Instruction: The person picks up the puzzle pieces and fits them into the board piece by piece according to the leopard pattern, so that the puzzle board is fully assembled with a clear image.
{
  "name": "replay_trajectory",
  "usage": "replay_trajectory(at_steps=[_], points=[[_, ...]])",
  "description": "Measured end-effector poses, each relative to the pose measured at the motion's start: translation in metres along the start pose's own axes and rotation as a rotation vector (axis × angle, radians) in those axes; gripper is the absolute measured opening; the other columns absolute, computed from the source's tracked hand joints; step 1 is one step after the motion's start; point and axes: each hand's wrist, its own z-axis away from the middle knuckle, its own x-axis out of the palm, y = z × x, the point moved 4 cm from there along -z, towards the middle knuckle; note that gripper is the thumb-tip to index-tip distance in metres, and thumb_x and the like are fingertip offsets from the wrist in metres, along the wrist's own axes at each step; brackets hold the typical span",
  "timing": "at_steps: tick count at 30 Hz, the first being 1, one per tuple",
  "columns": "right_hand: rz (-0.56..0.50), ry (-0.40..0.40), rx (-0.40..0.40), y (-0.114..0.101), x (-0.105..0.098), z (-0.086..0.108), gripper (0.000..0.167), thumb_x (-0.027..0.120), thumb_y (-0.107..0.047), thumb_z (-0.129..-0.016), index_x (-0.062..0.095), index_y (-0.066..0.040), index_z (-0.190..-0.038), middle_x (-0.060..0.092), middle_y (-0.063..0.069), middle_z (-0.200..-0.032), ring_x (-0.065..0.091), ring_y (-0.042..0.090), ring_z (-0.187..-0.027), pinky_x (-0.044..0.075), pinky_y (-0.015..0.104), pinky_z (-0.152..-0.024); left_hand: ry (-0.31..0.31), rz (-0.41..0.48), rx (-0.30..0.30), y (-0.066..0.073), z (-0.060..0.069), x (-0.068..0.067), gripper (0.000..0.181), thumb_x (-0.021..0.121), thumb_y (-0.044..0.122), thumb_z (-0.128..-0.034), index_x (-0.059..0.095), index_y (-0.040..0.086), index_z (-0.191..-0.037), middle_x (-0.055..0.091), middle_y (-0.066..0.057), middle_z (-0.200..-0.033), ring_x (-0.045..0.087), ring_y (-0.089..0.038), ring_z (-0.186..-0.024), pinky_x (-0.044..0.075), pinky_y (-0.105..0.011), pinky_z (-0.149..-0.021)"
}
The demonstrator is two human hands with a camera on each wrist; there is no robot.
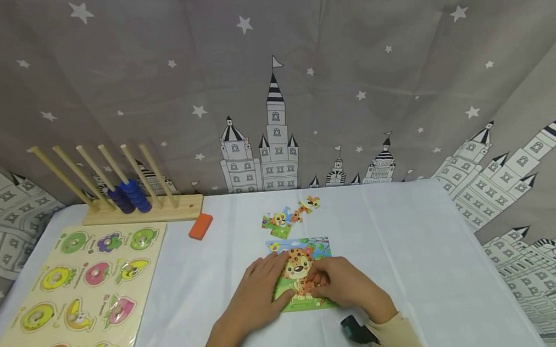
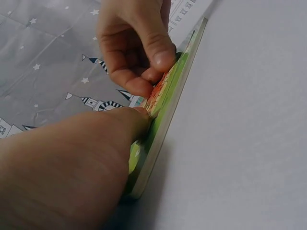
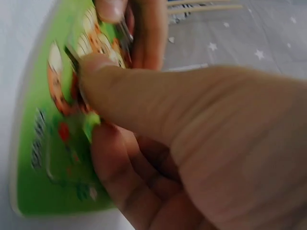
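A jigsaw puzzle board (image 1: 287, 304) with a cartoon leopard on a green and blue ground lies flat on the white table. Its pale edge shows in the left wrist view. My left hand (image 1: 254, 287) rests on the board's left side, fingers extended and thumb near the lower edge. From the right, my right hand (image 1: 348, 284) bends over the leopard's body, thumb and fingertips together. A small puzzle piece (image 3: 73, 58) shows its edge at the right thumb tip, pinched there; the fingers hide most of it. Beyond the board lie several loose puzzle pieces (image 1: 280, 225).
To the left lies a wooden fruit peg puzzle (image 1: 82, 298). Behind it stands a wooden peg rack (image 1: 189, 206) with purple and blue rings on two pegs. An orange block (image 1: 200, 226) lies beside the rack. A grey castle-print cloth (image 1: 352, 117) hangs behind the table.
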Motion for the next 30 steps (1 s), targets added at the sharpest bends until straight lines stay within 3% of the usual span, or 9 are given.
replay_trajectory(at_steps=[11, 30], points=[[0.030, -0.020, -0.017, 0.0023, -0.0047, 0.0032, 0.015, 0.081, -0.012, -0.086, 0.072, -0.014, -0.097, 0.061, -0.008, -0.079, 0.052, 0.005, -0.068, 0.045, 0.022, -0.060, 0.020, 0.012, 0.000, 0.0026, -0.0013, -0.0004, 0.075, 0.066, 0.045, -0.0951, 0.039, 0.014, -0.158, 0.048, -0.006, -0.159, 0.042, -0.026, -0.148, 0.031, -0.051, -0.124], [-0.017, -0.050, 0.004, 0.0047, -0.0070, 0.0031, 0.018, 0.079, -0.003, -0.085, 0.070, -0.012, -0.099, 0.061, -0.005, -0.079, 0.054, 0.008, -0.070, 0.045, 0.022, -0.061, 0.041, 0.025, -0.034, 0.0065, -0.0033, -0.0025, 0.074, 0.069, 0.045, -0.0927, 0.043, 0.015, -0.155, 0.051, -0.004, -0.156, 0.045, -0.027, -0.146, 0.033, -0.052, -0.122]])
